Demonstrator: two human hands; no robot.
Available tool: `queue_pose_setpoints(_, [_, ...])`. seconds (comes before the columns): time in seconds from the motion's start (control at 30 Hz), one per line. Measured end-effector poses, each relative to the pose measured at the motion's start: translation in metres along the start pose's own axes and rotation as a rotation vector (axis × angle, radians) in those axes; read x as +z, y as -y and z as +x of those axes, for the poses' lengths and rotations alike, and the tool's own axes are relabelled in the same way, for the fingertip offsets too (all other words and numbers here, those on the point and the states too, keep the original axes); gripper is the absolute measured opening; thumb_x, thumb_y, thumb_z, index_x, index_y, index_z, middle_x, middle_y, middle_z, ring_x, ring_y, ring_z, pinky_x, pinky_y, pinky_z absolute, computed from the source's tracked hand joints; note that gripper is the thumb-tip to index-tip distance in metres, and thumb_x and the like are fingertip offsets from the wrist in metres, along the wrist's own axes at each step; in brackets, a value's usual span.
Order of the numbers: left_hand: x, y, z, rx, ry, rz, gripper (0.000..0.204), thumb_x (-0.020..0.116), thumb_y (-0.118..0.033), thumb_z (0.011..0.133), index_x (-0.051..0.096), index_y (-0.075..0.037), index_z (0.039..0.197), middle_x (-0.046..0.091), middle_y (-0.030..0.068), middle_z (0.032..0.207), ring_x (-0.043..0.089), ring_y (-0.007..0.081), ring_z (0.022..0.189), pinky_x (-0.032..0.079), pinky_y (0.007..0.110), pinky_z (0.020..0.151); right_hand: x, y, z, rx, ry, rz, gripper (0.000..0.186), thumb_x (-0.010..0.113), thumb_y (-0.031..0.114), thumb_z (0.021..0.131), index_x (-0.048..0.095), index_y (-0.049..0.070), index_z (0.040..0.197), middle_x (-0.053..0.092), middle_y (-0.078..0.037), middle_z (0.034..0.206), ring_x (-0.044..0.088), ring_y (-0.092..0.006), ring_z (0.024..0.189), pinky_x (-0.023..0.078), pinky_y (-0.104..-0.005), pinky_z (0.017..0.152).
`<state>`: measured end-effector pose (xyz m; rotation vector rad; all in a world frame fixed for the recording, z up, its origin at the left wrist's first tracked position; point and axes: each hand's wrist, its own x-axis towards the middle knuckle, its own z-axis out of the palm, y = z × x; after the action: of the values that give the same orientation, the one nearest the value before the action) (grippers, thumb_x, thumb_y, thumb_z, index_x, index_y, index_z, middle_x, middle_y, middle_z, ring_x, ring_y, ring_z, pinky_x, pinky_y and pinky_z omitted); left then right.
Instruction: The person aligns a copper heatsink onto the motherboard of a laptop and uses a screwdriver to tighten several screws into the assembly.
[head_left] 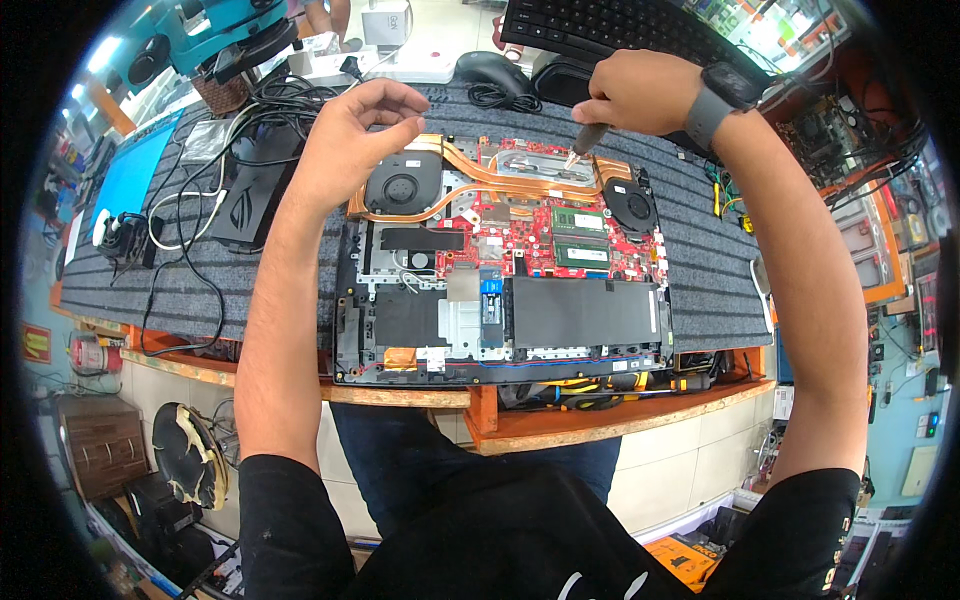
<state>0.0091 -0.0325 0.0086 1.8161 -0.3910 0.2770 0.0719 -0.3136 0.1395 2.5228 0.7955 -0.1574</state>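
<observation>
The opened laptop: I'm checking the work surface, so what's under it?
A grey striped mat shows around the opened laptop; whatever lies directly beneath its body is covered.

A pale emblem marks the black power adapter (260, 190), left; dark lettering stands on the white box (386, 22), far. Pale legends mark the keys of the black keyboard (610, 30), far right. Labels on two green memory modules (578, 221) are too small to read. Pale characters run down the right black sleeve (825, 520), near.
</observation>
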Motion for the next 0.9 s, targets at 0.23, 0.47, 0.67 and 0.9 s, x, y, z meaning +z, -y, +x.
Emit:
queue_pose_setpoints(0.23, [0.000,-0.005,-0.004,-0.105,0.016,-0.108,0.021,0.071,-0.013,0.092,0.067,-0.002,0.109,0.069,0.0016,0.096,0.063,0.0064,0.088,0.049,0.022,0.071,0.007,-0.017,-0.004,-0.271,-0.084,0.236,0.027,0.072,0.031,0.089,0.069,0.006,0.098,0.071,-0.012,0.091,0.067,-0.0310,0.086,0.051,-0.0420,0.075])
queue_pose_setpoints(0.47, [0.003,-0.002,-0.004,-0.017,-0.017,-0.029,0.022,0.072,-0.014,0.092,0.068,-0.002,0.110,0.069,0.0015,0.097,0.063,0.0066,0.089,0.050,0.023,0.072,0.012,-0.016,-0.002,-0.277,-0.177,0.208,0.027,0.073,0.033,0.088,0.072,0.006,0.093,0.070,-0.011,0.082,0.068,-0.0278,0.081,0.051,-0.0406,0.072])
queue_pose_setpoints(0.67, [0.004,-0.003,-0.005,-0.135,-0.020,-0.125,0.024,0.070,-0.015,0.093,0.068,-0.002,0.112,0.069,0.0024,0.099,0.064,0.0079,0.090,0.052,0.024,0.074,-0.004,0.003,0.000,0.046,0.101,0.126,0.030,0.073,0.033,0.088,0.071,0.004,0.089,0.068,-0.012,0.078,0.066,-0.0271,0.078,0.050,-0.0399,0.070])
queue_pose_setpoints(0.9, [0.009,0.001,-0.005,-0.025,-0.010,-0.017,0.024,0.070,-0.014,0.092,0.069,-0.002,0.113,0.069,0.0024,0.097,0.063,0.0083,0.088,0.053,0.025,0.076,0.010,-0.017,-0.007,-0.229,-0.115,0.207,0.037,0.069,0.040,0.092,0.072,0.003,0.087,0.069,-0.014,0.078,0.067,-0.0278,0.075,0.051,-0.0395,0.070])
